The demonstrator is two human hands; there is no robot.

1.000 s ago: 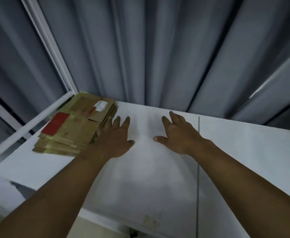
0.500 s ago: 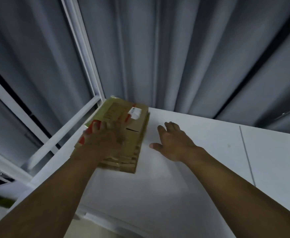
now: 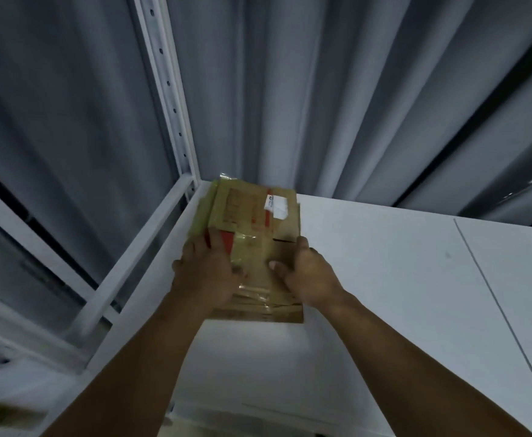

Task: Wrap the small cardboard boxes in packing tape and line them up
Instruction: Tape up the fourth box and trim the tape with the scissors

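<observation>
While two hands are on it, one stack of flattened cardboard boxes (image 3: pixel 252 216) lies at far-left corner of white table (image 3: pixel 400 279), by grey curtain (image 3: pixel 321 105). Layer count unclear. Left hand (image 3: pixel 204 272) rests on top, fingers stretched out, pressing. Right hand (image 3: pixel 309 272) grips right edge: thumb on top, fingers wrapped round side. One white label (image 3: pixel 276 205) on top sheet.

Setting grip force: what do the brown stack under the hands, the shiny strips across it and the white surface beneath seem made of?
The flat brown box stack looks like matte cardboard: layered edges show at its near end. The shiny clear strips look like glossy plastic packing tape, catching glare. The white flat surface is smooth and matte, painted board or metal; cannot tell which.
</observation>
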